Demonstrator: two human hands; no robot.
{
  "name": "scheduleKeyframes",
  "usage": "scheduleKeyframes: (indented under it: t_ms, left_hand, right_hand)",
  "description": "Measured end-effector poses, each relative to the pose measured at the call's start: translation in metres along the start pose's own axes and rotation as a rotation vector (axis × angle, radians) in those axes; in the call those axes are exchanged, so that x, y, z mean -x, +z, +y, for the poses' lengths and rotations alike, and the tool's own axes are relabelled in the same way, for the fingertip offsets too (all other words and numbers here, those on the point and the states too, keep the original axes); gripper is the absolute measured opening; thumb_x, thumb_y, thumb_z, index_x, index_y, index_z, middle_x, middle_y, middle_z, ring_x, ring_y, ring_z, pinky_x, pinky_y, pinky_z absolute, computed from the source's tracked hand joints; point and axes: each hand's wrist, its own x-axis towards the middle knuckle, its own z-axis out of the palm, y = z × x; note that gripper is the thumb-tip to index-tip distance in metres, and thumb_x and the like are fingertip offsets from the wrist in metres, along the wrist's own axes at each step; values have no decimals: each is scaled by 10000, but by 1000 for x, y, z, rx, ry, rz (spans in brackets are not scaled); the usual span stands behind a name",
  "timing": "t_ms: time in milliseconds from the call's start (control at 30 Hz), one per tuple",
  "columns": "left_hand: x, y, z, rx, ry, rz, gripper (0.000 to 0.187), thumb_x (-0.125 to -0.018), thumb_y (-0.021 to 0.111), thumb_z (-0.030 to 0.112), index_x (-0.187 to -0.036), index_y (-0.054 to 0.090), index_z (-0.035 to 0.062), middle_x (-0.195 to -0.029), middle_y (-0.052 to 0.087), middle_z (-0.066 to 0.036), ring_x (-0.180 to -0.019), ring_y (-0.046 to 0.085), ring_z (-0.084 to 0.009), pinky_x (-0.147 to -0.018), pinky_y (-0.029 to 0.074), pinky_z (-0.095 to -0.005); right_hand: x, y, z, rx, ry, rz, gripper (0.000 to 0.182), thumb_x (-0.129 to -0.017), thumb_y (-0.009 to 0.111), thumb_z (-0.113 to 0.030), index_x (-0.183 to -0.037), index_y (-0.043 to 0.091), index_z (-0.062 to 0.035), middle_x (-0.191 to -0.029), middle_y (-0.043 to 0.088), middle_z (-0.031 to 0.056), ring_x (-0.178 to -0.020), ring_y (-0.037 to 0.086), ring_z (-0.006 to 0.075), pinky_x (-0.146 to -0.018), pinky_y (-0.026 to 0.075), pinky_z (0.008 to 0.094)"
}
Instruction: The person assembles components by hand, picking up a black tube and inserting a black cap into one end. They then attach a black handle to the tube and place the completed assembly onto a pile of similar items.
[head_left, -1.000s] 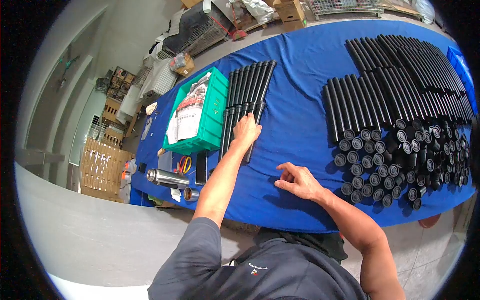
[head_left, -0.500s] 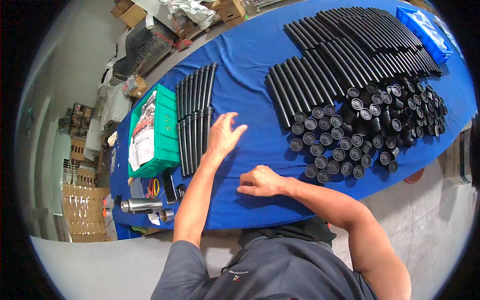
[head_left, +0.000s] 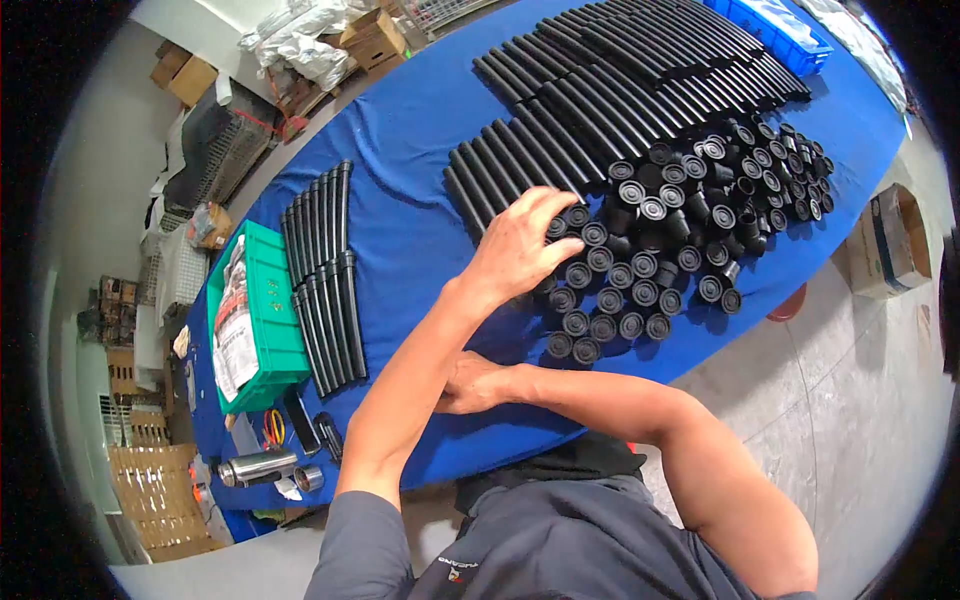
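My left hand reaches over the near edge of the black round caps, by the lower ends of the black tubes. Its thumb and fingers are apart, with a cap visible in the gap between them; nothing appears gripped. My right hand rests low over the blue cloth, its fingers hidden behind my left forearm. Two short rows of black tubes with collared ends lie on the left of the cloth.
A green crate with printed paper stands at the left. Near it are a steel flask, a steel cup and a dark phone-like object. A blue bin sits at the far right; a cardboard box is beyond the table.
My left hand has moved right, from beside the short rows to the caps. My right hand is now partly covered by my left forearm. The view has shifted right.
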Motion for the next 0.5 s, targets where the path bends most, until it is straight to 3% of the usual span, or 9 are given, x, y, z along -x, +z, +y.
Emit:
scheduleKeyframes:
  t_ms: [67, 133, 200, 300, 433, 500]
  left_hand:
    - [-29, 15, -2, -80, 148, -17, 660, -799, 802, 278, -1395, 559, 132, -1485, 460, -231, -1345, 492, -386, -1082, 457, -433]
    - [-55, 26, 2, -47, 175, -141, 739, -776, 826, 288, -1444, 520, 212, -1559, 343, -268, -1442, 356, -439, -1200, 321, -469]
    - [-79, 40, 2, -72, 225, -211, 778, -734, 855, 340, -1433, 534, 223, -1571, 318, -273, -1459, 319, -448, -1202, 312, -490]
    - [-97, 51, 14, -89, 104, -241, 713, -696, 868, 394, -1325, 620, 167, -1539, 355, -285, -1446, 336, -445, -1188, 330, -489]
    - [-109, 62, 8, -100, 106, -347, 613, -694, 872, 359, -1212, 655, 115, -1499, 402, -276, -1399, 394, -437, -1159, 369, -460]
    - [-107, 69, 6, -106, 114, -308, 604, -702, 871, 333, -1221, 654, 115, -1492, 406, -276, -1396, 396, -437, -1160, 370, -458]
  right_hand:
    - [-2, 4, 5, -43, -15, 10, 348, -907, 654, -263, -1191, 651, -60, -1149, 690, 209, -1068, 640, 424, -886, 520, 511]
    - [-3, 0, -2, -70, 49, -37, 357, -908, 660, -253, -1211, 652, -65, -1214, 666, 214, -1155, 600, 415, -941, 499, 508]
    - [-1, -10, -12, -115, 88, -45, 361, -910, 664, -242, -1224, 652, -64, -1246, 653, 216, -1206, 575, 405, -979, 479, 503]
    - [2, -32, -39, -218, 80, -11, 360, -912, 671, -221, -1228, 651, -49, -1252, 652, 216, -1223, 566, 387, -1012, 451, 487]
    - [5, -46, -47, -249, 85, -51, 348, -907, 688, -197, -1207, 657, -24, -1264, 650, 209, -1229, 564, 350, -1037, 425, 458]
    - [5, -44, -46, -241, 104, -60, 336, -907, 692, -192, -1192, 662, -17, -1262, 651, 207, -1227, 564, 339, -1040, 421, 454]
